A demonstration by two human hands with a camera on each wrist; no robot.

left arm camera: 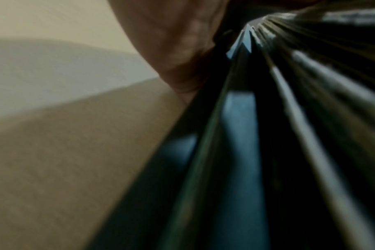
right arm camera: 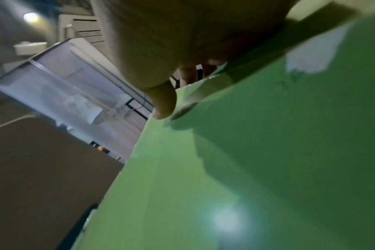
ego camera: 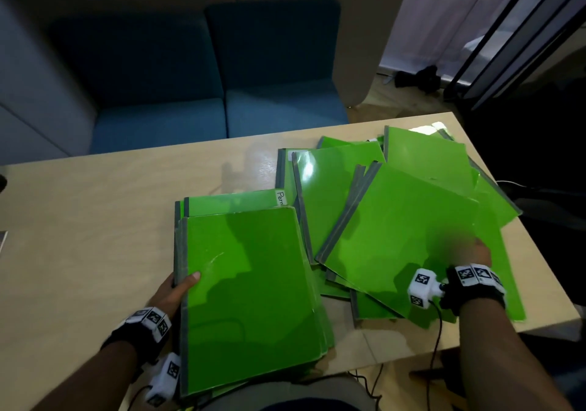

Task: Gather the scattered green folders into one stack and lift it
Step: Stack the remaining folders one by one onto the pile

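A stack of green folders with grey spines lies near the front edge of the table. My left hand grips its left spine edge, thumb on the top cover; the left wrist view shows the palm against the layered spines. To the right, several more green folders lie fanned and overlapping. My right hand, blurred, holds the topmost tilted folder near its right edge. In the right wrist view the thumb lies on the green cover, with fingers curled past the edge.
The light wooden table is bare on its left half. A blue sofa stands behind it. The table's right edge runs just past the fanned folders. A black cable hangs from the right wrist camera.
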